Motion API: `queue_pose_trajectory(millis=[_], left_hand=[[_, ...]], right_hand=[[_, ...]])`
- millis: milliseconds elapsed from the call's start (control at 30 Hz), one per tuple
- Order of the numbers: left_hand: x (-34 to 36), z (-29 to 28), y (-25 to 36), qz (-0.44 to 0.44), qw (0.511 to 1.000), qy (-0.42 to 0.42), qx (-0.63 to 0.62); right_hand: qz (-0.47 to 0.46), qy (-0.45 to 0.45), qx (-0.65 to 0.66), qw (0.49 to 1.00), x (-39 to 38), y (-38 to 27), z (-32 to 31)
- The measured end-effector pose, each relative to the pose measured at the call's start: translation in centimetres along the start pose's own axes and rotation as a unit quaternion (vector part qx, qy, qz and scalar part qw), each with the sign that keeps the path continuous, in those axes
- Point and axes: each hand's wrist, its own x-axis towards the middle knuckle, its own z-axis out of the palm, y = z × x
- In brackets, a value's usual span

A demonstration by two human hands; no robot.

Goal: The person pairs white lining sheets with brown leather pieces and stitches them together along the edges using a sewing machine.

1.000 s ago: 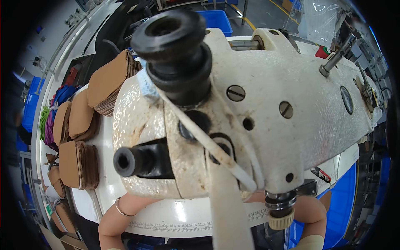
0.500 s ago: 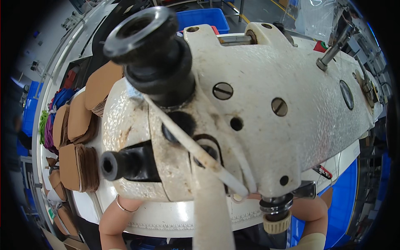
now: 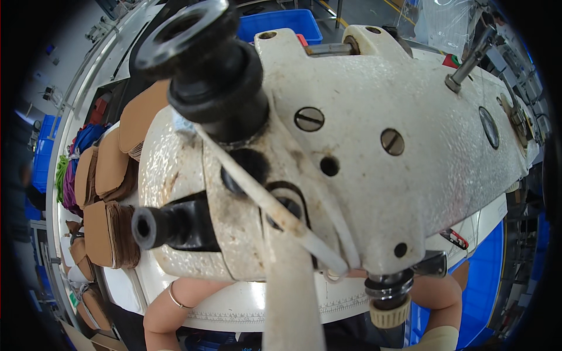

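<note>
A white sewing machine head [image 3: 374, 181] fills the middle of the view and hides both of my hands. From the lower left my left forearm [image 3: 167, 310], with a thin bracelet at the wrist, reaches under the machine's left end. My right forearm [image 3: 442, 298] bends in from the lower right and disappears behind the machine near a knurled tension knob [image 3: 389, 316]. What either hand touches or holds cannot be seen. A black round knob [image 3: 222, 88] rises from the machine's top, and a white tube [image 3: 263, 199] runs slantwise across its front.
Stacks of brown cut pieces [image 3: 104, 234] stand on the white table to the left. Behind them lie bundles of purple, blue and green cord [image 3: 73, 167]. A blue bin [image 3: 281, 26] is at the back. Another blue container [image 3: 483, 281] sits at the right, near a red-handled tool [image 3: 455, 238].
My left forearm has moved right and further under the machine. The view has shifted slightly, so the machine appears a little further left and higher. My right forearm has barely moved.
</note>
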Motion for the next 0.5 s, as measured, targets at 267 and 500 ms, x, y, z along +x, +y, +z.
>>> queue_pose_trajectory(millis=[267, 500], left_hand=[[-2.0, 1.6, 1.1, -0.008, 0.995, -0.084, 0.051], [-1.0, -0.2, -0.3, 0.034, 0.991, -0.081, 0.106]], right_hand=[[-0.035, -0.012, 0.013, 0.999, 0.9, 0.4, -1.6], [0.011, 0.055, 0.065, 0.996, 1.2, 0.3, 1.0]])
